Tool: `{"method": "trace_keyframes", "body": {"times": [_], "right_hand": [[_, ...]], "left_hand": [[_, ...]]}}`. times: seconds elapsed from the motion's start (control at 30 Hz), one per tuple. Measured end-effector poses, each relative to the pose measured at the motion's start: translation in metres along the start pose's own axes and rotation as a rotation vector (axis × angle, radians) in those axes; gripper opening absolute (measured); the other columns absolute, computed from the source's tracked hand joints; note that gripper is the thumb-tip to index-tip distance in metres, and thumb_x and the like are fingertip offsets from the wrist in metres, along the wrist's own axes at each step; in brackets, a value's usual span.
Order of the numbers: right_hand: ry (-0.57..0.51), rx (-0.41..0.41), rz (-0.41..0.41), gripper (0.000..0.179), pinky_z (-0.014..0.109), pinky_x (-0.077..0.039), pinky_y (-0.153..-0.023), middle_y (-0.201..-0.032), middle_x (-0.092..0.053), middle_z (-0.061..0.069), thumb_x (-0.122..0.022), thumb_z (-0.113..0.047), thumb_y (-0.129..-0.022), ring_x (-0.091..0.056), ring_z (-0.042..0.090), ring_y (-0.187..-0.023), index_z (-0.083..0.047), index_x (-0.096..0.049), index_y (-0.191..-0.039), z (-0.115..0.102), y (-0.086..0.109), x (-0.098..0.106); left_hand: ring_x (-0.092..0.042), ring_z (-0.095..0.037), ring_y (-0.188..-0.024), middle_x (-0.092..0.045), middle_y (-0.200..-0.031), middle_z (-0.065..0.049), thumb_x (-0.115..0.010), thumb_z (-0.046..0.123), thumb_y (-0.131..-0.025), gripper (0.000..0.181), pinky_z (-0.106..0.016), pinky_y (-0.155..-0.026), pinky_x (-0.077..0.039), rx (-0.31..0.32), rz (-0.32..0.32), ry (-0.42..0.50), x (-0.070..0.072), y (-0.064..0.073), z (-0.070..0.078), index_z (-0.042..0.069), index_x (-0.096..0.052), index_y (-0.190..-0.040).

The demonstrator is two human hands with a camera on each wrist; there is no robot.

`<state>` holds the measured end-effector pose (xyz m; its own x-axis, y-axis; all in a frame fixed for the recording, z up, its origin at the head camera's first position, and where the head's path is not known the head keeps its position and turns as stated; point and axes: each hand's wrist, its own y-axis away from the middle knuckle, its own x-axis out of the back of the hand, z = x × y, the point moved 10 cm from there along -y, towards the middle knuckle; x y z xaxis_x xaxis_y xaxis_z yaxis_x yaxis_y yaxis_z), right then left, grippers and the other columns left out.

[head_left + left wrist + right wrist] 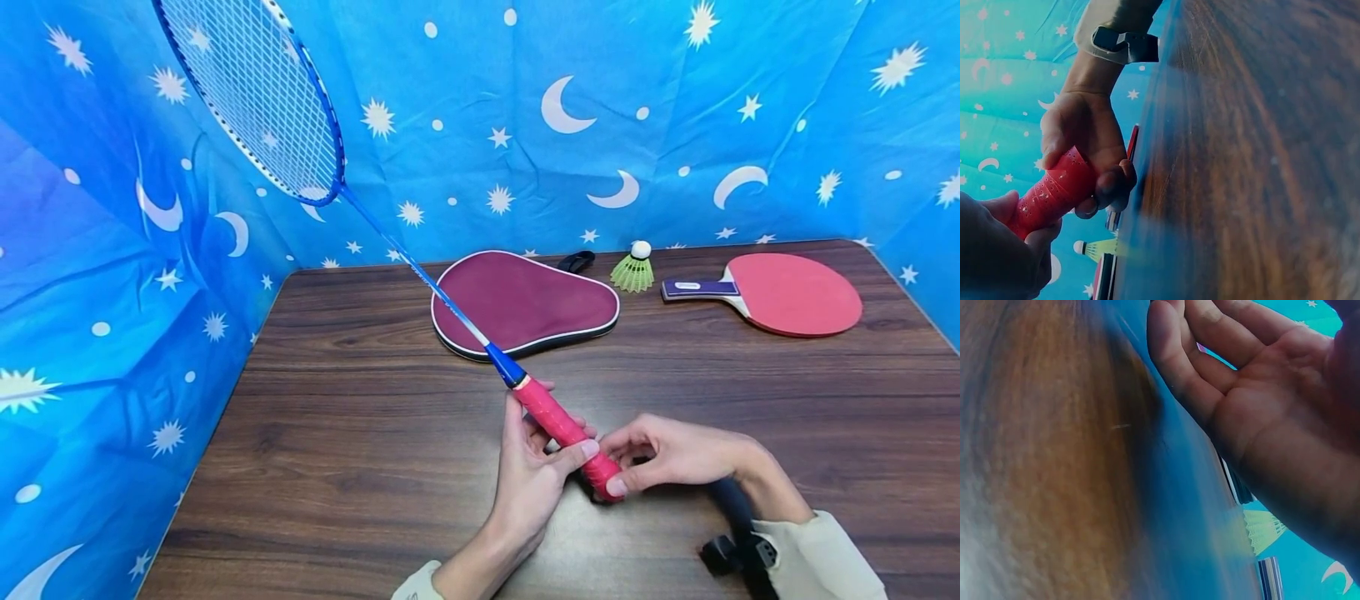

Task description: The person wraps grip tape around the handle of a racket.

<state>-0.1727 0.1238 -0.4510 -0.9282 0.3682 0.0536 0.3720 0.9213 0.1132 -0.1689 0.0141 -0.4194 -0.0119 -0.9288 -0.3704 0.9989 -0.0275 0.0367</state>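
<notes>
A blue badminton racket [450,307] slants up to the left, its strung head [273,100] partly cut off by the top of the head view. The left hand [525,479] grips the red-wrapped handle [550,412], thumb along its upper side. At the handle's butt end, the right hand [675,454] pinches it between thumb and fingers. Small holes dot the red wrap [1054,190] in the left wrist view. Only the right palm and fingers [1272,406] show in the right wrist view; the racket is hidden there.
Behind the racket shaft lies a maroon paddle case [532,300] with white piping. To its right stand a yellow-green shuttlecock [634,268], cork up, and a red table tennis paddle [795,293]. A blue star-patterned cloth [465,167] hangs around the wooden table [337,467].
</notes>
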Motion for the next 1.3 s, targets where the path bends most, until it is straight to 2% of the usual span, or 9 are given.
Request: {"method": "trace_keyframes", "body": {"times": [0.17, 0.3, 0.43, 0.57, 0.7, 0.9, 1.0, 1.13, 1.3], "right_hand": [[0.038, 0.019, 0.027, 0.029, 0.03, -0.051, -0.084, -0.109, -0.068, 0.008, -0.057, -0.008, -0.099, -0.064, 0.017, -0.096, -0.004, -0.06, -0.127, -0.003, -0.003, 0.003], [0.118, 0.042, 0.084, 0.028, 0.03, -0.051, -0.082, -0.106, -0.067, 0.004, -0.057, -0.01, -0.099, -0.061, 0.014, -0.093, -0.006, -0.061, -0.126, -0.007, -0.003, 0.008], [0.208, 0.009, 0.157, 0.021, 0.029, -0.05, -0.073, -0.096, -0.066, 0.0, -0.061, -0.016, -0.098, -0.057, 0.01, -0.082, -0.011, -0.065, -0.118, -0.006, 0.001, 0.016], [0.256, -0.062, 0.203, 0.019, 0.028, -0.047, -0.068, -0.09, -0.066, -0.002, -0.064, -0.023, -0.096, -0.056, 0.01, -0.078, -0.015, -0.067, -0.114, -0.001, 0.008, 0.023], [0.283, -0.105, 0.232, 0.02, 0.028, -0.046, -0.068, -0.09, -0.066, -0.003, -0.066, -0.027, -0.095, -0.056, 0.012, -0.079, -0.018, -0.067, -0.113, 0.002, 0.012, 0.027], [0.316, -0.126, 0.26, 0.023, 0.027, -0.045, -0.069, -0.091, -0.066, -0.005, -0.067, -0.03, -0.094, -0.057, 0.012, -0.081, -0.02, -0.066, -0.114, 0.002, 0.018, 0.029], [0.334, -0.119, 0.288, 0.023, 0.028, -0.046, -0.069, -0.089, -0.066, -0.005, -0.068, -0.029, -0.094, -0.058, 0.014, -0.08, -0.019, -0.066, -0.114, -0.002, 0.021, 0.031], [0.347, -0.123, 0.318, 0.023, 0.028, -0.047, -0.069, -0.087, -0.066, -0.005, -0.068, -0.03, -0.093, -0.059, 0.015, -0.08, -0.02, -0.066, -0.114, -0.005, 0.024, 0.033], [0.36, -0.13, 0.328, 0.024, 0.028, -0.047, -0.069, -0.088, -0.065, -0.005, -0.068, -0.031, -0.093, -0.059, 0.015, -0.081, -0.02, -0.067, -0.114, -0.007, 0.024, 0.034]], "left_hand": [[-0.063, -0.047, -0.097, -0.063, -0.101, -0.019, -0.073, -0.017, -0.075, 0.077, -0.039, -0.08, -0.057, 0.002, -0.004, -0.002, 0.002, -0.003, 0.002, 0.02, -0.041, -0.136], [-0.064, -0.044, -0.098, -0.063, -0.102, -0.021, -0.073, -0.013, -0.078, 0.082, -0.038, -0.08, -0.057, -0.004, 0.003, -0.032, 0.006, -0.007, 0.006, 0.025, -0.038, -0.141], [-0.064, -0.031, -0.1, -0.061, -0.111, -0.016, -0.074, 0.004, -0.087, 0.077, -0.034, -0.076, -0.057, -0.118, 0.082, -0.18, 0.021, -0.014, 0.028, 0.024, -0.029, -0.146], [-0.061, -0.024, -0.102, -0.059, -0.116, -0.015, -0.063, 0.018, -0.097, 0.062, -0.034, -0.076, -0.056, -0.279, 0.222, -0.307, 0.045, -0.02, 0.06, 0.018, -0.023, -0.146], [-0.065, -0.026, -0.092, -0.062, -0.11, -0.017, -0.051, 0.02, -0.104, 0.037, -0.038, -0.069, -0.058, -0.342, 0.284, -0.34, 0.062, -0.025, 0.077, 0.006, -0.034, -0.134], [-0.069, -0.032, -0.081, -0.068, -0.096, -0.02, -0.048, 0.031, -0.104, 0.037, -0.045, -0.06, -0.058, -0.293, 0.35, -0.202, 0.082, -0.033, 0.082, -0.006, -0.05, -0.104], [-0.069, -0.031, -0.082, -0.067, -0.095, -0.022, -0.055, 0.031, -0.101, 0.039, -0.045, -0.068, -0.058, -0.222, 0.314, -0.108, 0.081, -0.036, 0.075, -0.008, -0.056, -0.099], [-0.068, -0.03, -0.091, -0.069, -0.099, -0.022, -0.06, 0.022, -0.099, 0.027, -0.043, -0.084, -0.055, -0.142, 0.221, -0.031, 0.073, -0.038, 0.066, -0.001, -0.058, -0.112], [-0.069, -0.036, -0.093, -0.069, -0.1, -0.024, -0.059, 0.014, -0.099, 0.028, -0.043, -0.083, -0.055, -0.149, 0.165, -0.038, 0.068, -0.037, 0.066, 0.004, -0.049, -0.124]]}}
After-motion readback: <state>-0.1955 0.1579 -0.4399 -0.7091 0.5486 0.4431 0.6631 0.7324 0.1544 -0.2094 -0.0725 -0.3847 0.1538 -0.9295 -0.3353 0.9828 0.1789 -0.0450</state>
